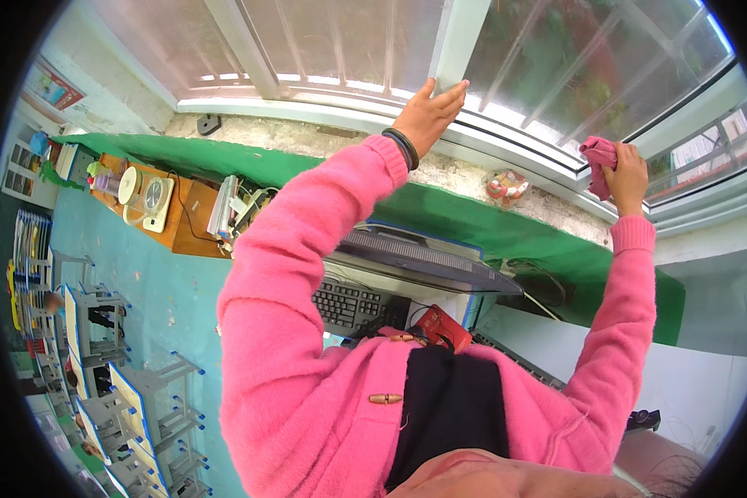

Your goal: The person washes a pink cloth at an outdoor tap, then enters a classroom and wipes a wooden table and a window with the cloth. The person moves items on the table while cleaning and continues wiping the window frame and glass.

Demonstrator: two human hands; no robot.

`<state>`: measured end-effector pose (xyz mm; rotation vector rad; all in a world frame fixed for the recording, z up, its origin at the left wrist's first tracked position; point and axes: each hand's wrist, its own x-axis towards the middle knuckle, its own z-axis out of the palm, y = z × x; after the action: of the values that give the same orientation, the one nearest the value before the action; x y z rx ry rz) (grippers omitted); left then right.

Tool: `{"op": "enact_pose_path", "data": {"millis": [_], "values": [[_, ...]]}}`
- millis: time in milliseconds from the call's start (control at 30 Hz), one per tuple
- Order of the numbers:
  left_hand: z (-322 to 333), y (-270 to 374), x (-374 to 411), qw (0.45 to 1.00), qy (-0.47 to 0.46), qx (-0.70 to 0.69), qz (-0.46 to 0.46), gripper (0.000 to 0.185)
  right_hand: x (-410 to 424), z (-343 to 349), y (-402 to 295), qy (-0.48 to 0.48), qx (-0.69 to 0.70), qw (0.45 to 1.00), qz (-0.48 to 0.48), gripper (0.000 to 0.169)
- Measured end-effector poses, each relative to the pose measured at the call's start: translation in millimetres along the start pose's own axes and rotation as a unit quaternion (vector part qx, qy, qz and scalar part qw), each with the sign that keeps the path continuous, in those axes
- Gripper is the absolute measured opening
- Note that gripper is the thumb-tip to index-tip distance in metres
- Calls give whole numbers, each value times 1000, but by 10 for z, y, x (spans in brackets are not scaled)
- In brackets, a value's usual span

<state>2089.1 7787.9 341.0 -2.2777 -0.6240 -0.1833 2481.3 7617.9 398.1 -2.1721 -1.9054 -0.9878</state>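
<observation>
My left hand, with dark bands around its wrist, is at the white upright of the sliding window frame. Its fingers are extended and it holds nothing; the fingertips appear to rest on the frame. At the right, my right hand grips a crumpled dark pink cloth near the lower corner of the window pane. Part of the cloth is hidden by the fingers. Below the window runs a rough, worn sill. On it, between my hands, lies a small red-and-white object.
Under the sill stand a monitor, a black keyboard and a red booklet. To the left are a wooden cabinet carrying an electric appliance, and rows of desks with people among them. A black object sits on the sill.
</observation>
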Motion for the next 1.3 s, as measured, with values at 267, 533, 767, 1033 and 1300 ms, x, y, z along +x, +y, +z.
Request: {"op": "enact_pose_path", "data": {"millis": [267, 533, 767, 1033, 1300], "values": [[29, -13, -40, 998, 21, -54, -13, 49, -206, 163, 662, -66, 8, 994, 83, 37], [-3, -78, -3, 995, 28, -94, 9, 56, -470, 274, 1335, -75, 1, 990, 121, 33], [-2, -128, 13, 993, 50, -109, 16, 54, -621, 422, 1763, -90, -8, 984, 157, 31], [-11, -101, 80, 995, 47, -87, 22, 50, -867, 667, 2394, -109, -38, 972, 203, 36], [-65, -197, 98, 994, 15, -93, 57, 56, -1056, 904, 2890, -107, -8, 972, 211, 47]]}}
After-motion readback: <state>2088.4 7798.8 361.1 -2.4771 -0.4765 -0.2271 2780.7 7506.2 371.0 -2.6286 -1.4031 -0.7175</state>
